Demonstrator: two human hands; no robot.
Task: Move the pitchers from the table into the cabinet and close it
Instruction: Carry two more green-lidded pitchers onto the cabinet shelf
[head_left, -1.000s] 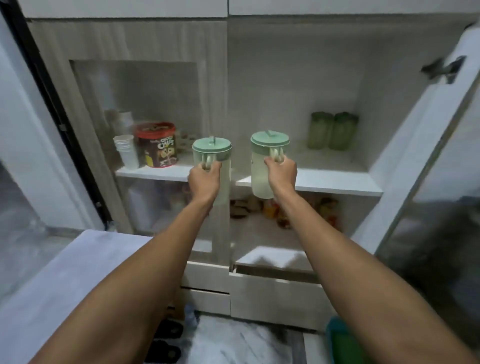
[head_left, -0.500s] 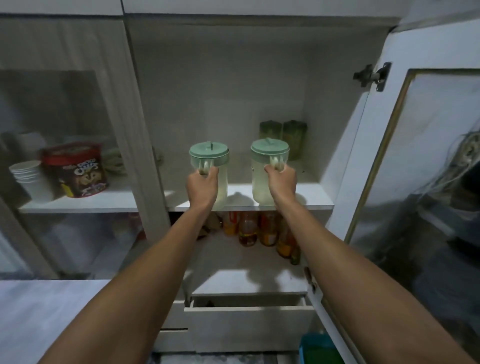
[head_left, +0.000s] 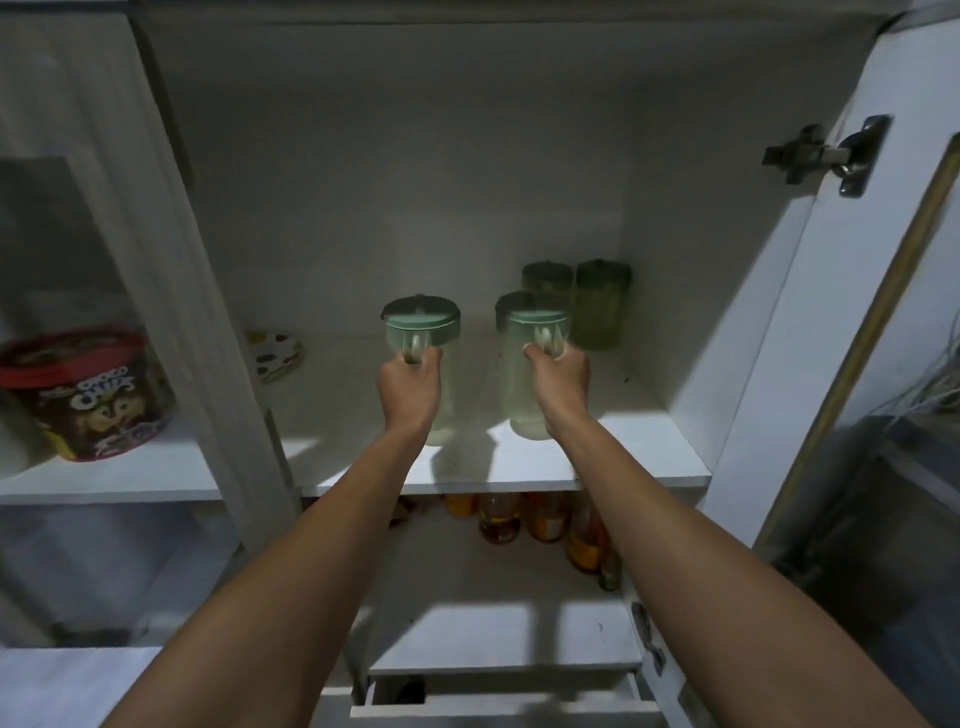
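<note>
Two clear pitchers with pale green lids are inside the open cabinet, over its middle shelf (head_left: 644, 457). My left hand (head_left: 410, 387) grips the handle of the left pitcher (head_left: 422, 325). My right hand (head_left: 561, 382) grips the handle of the right pitcher (head_left: 524, 364). Both pitcher bases are at or just above the shelf surface; contact is unclear. Two more green-lidded pitchers (head_left: 576, 301) stand at the back right of the same shelf. The cabinet door (head_left: 810, 332) on the right hangs open.
A closed glass door (head_left: 104, 312) covers the left compartment, with a red-lidded snack tub (head_left: 88, 395) behind it. Several orange bottles (head_left: 519, 519) stand on the lower shelf. A drawer (head_left: 498, 701) below is pulled out slightly. A spotted dish (head_left: 275, 353) leans at the shelf's left.
Both hands have carried the pitchers forward from the shelf's front edge into the cabinet, and the view has moved closer to the shelf.
</note>
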